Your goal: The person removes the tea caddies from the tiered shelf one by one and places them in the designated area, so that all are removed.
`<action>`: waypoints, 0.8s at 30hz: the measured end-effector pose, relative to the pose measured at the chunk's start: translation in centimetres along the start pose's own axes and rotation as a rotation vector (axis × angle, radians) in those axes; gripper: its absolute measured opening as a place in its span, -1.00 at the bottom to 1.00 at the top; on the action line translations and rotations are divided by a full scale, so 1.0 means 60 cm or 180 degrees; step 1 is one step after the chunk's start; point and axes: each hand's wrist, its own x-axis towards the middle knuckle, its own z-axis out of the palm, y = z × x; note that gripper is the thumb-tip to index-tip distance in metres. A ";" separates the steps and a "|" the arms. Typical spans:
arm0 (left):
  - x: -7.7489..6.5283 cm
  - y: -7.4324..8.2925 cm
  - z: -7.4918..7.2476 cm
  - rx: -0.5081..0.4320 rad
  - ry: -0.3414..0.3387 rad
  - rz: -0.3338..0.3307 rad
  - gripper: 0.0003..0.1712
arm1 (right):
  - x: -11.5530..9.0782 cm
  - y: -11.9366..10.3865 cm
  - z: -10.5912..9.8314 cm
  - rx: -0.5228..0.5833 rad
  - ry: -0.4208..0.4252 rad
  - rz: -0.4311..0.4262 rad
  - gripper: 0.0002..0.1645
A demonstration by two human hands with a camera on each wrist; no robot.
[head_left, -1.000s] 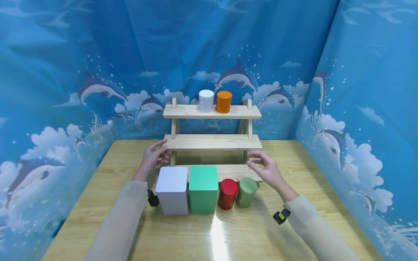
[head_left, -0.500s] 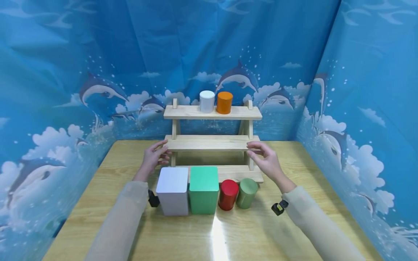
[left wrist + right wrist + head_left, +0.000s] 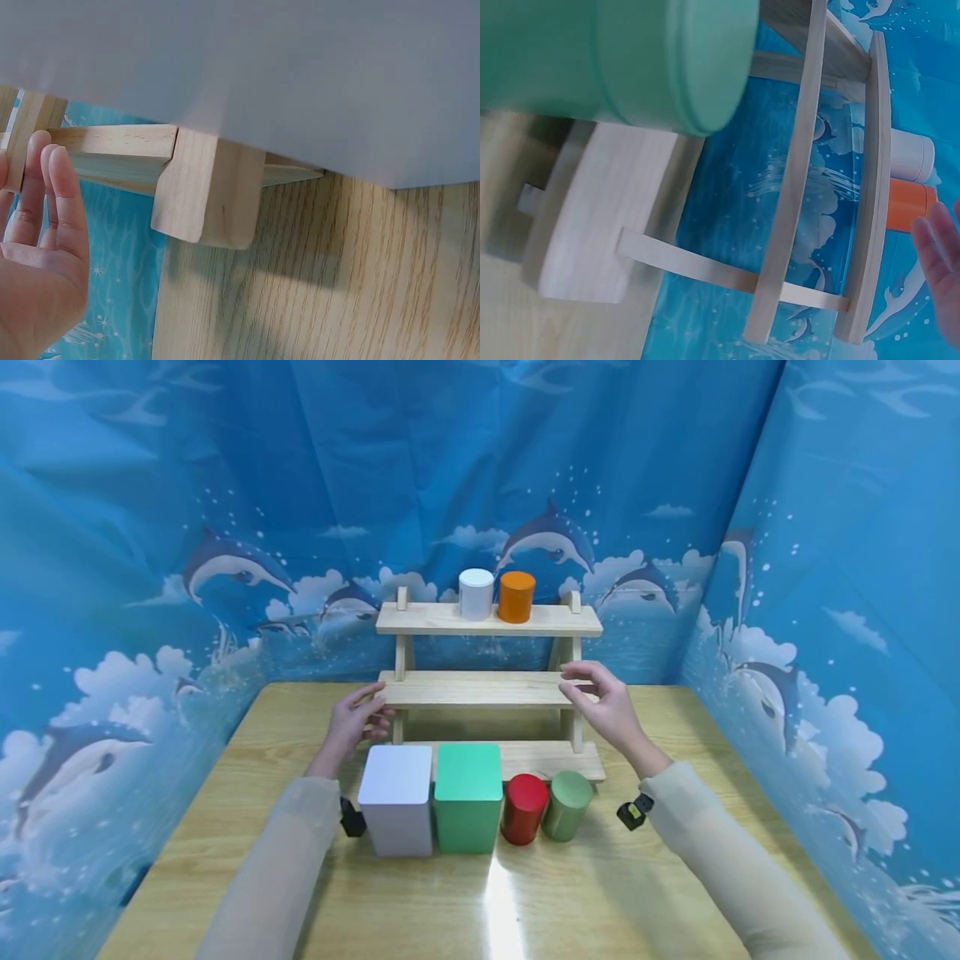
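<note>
Running crosswise, the rack (image 3: 472,691) stands beside left hand (image 3: 352,720) and right hand (image 3: 609,703), both spread

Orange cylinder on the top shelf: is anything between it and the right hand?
Nothing visible stands between the right hand and the orange cylinder; the white cylinder is beside it, on the side away from that hand.

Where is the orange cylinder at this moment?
In the head view, the orange cylinder stands on the wooden rack's top shelf, just right of the white cylinder.
</note>
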 end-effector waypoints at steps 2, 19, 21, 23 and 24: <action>0.000 0.000 0.000 0.0008 0.0017 0.0002 -0.45 | 0.007 -0.002 0.000 -0.0071 -0.0012 0.0012 -0.69; -0.025 0.032 0.006 -0.0069 -0.0110 -0.0078 -0.45 | 0.062 -0.011 0.014 -0.0244 -0.0003 0.0141 -0.67; -0.028 0.035 0.007 -0.0087 -0.0113 -0.0082 -0.45 | 0.066 -0.010 0.016 -0.0248 -0.0004 0.0146 -0.67; -0.030 0.036 0.008 -0.0105 -0.0122 -0.0084 -0.45 | 0.071 -0.011 0.018 -0.0254 -0.0004 0.0161 -0.67; -0.030 0.036 0.007 -0.0111 -0.0128 -0.0082 -0.45 | 0.073 -0.010 0.018 -0.0254 0.0000 0.0181 -0.67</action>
